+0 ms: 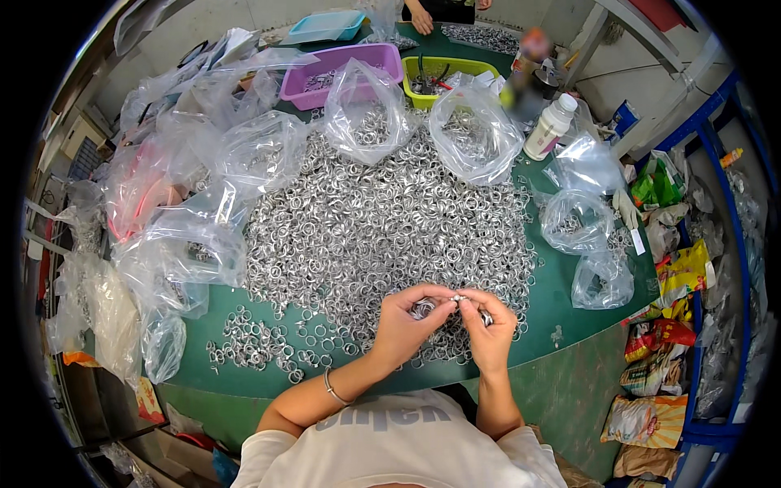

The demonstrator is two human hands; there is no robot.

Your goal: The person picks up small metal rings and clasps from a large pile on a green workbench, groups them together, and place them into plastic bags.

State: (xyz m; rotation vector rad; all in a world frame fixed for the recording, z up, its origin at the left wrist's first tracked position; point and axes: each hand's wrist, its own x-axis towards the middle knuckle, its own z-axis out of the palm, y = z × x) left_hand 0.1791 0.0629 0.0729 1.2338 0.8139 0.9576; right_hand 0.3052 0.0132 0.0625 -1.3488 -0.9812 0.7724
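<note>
Both hands meet just above the green surface (569, 301): left hand (404, 325) cups several metal rings, right hand (490, 325) pinches one small ring (458, 298) with its fingers at the near edge of the ring heap (382, 220). Light, stiff, probably slippery, it seems best gripped by its rim; its orientation is too small to tell.
</note>
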